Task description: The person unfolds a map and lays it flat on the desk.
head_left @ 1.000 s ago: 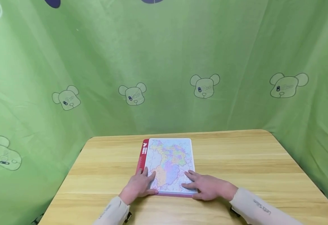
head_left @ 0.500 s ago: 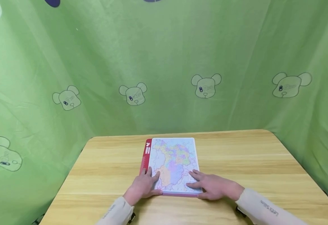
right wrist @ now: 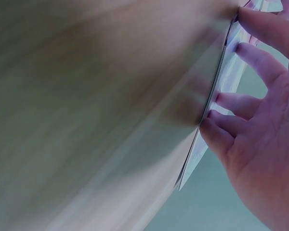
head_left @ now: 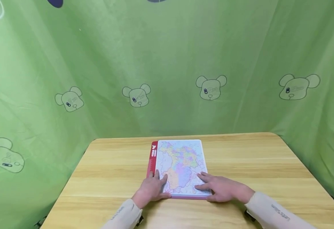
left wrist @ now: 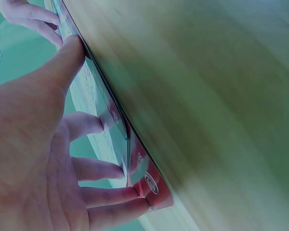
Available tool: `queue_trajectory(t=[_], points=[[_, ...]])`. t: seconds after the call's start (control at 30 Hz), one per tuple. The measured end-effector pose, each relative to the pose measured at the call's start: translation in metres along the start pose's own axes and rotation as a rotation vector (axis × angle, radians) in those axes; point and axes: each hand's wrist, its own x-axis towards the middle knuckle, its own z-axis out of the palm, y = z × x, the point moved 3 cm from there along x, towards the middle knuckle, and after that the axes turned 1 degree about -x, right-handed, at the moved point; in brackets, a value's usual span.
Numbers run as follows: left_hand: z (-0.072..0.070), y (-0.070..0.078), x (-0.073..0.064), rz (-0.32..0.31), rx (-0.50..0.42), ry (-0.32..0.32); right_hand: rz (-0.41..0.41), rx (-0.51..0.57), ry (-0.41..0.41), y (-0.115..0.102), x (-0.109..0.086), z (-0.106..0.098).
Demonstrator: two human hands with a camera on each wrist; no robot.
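A flat map sheet (head_left: 181,163), printed in pastel colours with a white border, lies on the table. Along its left side shows a red strip (head_left: 152,159) with white lettering, part of a sheet or board beneath. My left hand (head_left: 149,188) rests with spread fingertips on the red strip and the map's lower left, its thumb at the near edge. At the lower right, my right hand (head_left: 224,189) touches the map with spread fingers, thumb by the near corner. In the left wrist view, the fingertips press a glossy red corner (left wrist: 151,187). Neither hand curls round the sheets.
The light wooden table (head_left: 109,171) extends on both sides of the map. Behind it and at its sides hangs a green curtain (head_left: 169,114) printed with bear heads.
Both hands and the map with its red strip have slid a little to the right across the table. The fingers keep about the same places on it.
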Motion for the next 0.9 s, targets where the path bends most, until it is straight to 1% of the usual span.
queue_trajectory(t=[0.17,0.3,0.53,0.63,0.77,0.9], points=[[-0.001,0.004,0.003,-0.008,-0.010,0.007,0.003,-0.004,0.017,0.002,-0.005,-0.001],[-0.003,0.006,0.003,-0.010,0.000,-0.001,0.008,0.006,0.011,0.003,-0.006,0.000],[-0.004,0.006,0.004,0.017,0.014,-0.009,0.029,0.009,0.016,0.007,-0.009,0.002],[-0.004,0.006,0.007,0.029,0.007,-0.014,0.040,0.013,0.022,0.009,-0.011,0.002],[-0.003,0.006,0.009,0.044,-0.040,-0.033,0.052,0.020,0.023,0.012,-0.014,0.000],[-0.004,0.008,0.009,0.059,-0.063,-0.040,0.047,0.019,0.032,0.014,-0.017,0.000]])
